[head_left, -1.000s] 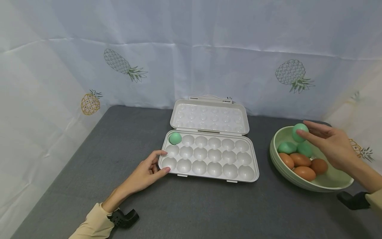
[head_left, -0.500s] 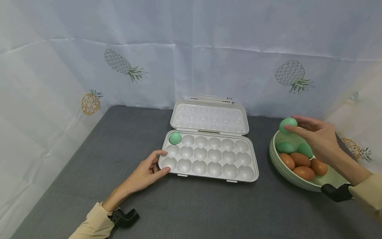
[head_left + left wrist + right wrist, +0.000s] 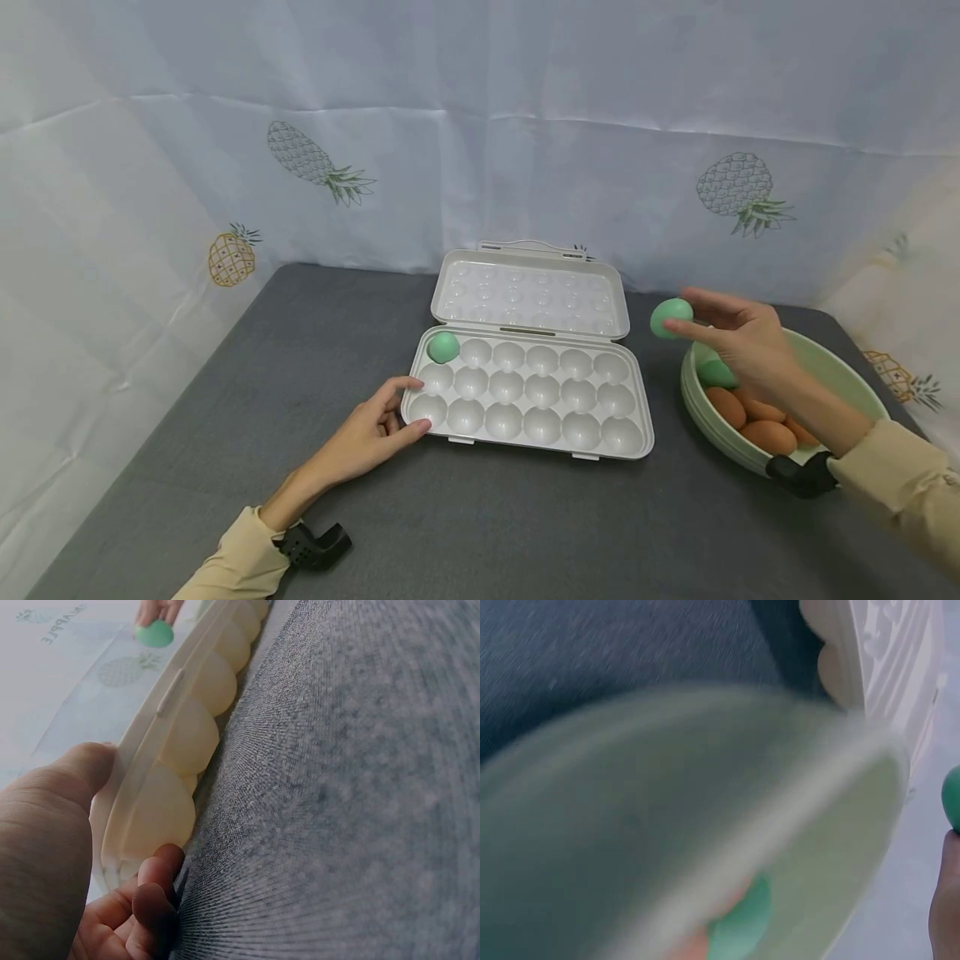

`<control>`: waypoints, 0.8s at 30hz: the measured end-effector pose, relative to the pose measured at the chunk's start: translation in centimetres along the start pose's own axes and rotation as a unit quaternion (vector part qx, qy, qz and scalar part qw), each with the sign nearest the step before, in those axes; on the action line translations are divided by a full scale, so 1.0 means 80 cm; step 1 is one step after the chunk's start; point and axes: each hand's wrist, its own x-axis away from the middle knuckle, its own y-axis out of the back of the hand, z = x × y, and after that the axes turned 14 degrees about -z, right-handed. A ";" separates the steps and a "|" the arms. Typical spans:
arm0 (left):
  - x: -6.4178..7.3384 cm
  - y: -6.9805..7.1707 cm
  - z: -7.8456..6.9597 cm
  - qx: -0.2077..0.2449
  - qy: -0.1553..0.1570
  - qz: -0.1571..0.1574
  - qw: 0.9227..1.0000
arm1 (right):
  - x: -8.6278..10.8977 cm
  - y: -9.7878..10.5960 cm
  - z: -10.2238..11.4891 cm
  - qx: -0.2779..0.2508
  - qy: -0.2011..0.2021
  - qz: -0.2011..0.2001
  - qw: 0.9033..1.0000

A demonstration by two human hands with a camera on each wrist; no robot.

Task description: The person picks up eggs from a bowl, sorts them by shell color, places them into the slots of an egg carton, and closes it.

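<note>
In the head view, my right hand [image 3: 738, 337] pinches a green egg [image 3: 671, 318] between thumb and fingers, to the left of the bowl's [image 3: 840, 350] far rim. My left hand [image 3: 367, 437] holds the left end of an opened white egg box [image 3: 525, 446]. In the left wrist view its thumb lies on the rim and its fingers [image 3: 161, 874] curl in at the underside. One green egg [image 3: 444, 347] sits in the far left cup of the box; the other cups hold nothing. Brown eggs [image 3: 768, 437] and a green egg [image 3: 716, 373] lie in the bowl, partly hidden by my right arm.
The box's lid [image 3: 532, 292] leans back against a white curtain [image 3: 480, 183] with pineapple prints. A dark grey cloth [image 3: 480, 525] covers the table. The pale green bowl stands to the right of the box. Each wrist carries a black camera mount [image 3: 311, 547].
My right hand has carried the green egg leftward, out from above the bowl toward the egg box. The left hand and the box have stayed in place.
</note>
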 end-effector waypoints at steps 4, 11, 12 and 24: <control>-0.001 0.000 0.002 0.001 -0.004 -0.001 1.000 | -0.001 -0.020 0.003 0.020 0.009 0.012 1.000; -0.001 0.000 0.003 0.003 0.000 0.000 1.000 | -0.002 -0.057 0.009 -0.049 0.015 0.049 0.997; -0.001 0.000 0.002 0.002 0.002 0.000 1.000 | -0.002 -0.063 0.011 -0.063 0.013 0.055 0.996; -0.001 0.000 0.003 0.013 -0.001 0.000 1.000 | -0.002 -0.134 0.021 -0.052 0.048 0.087 0.994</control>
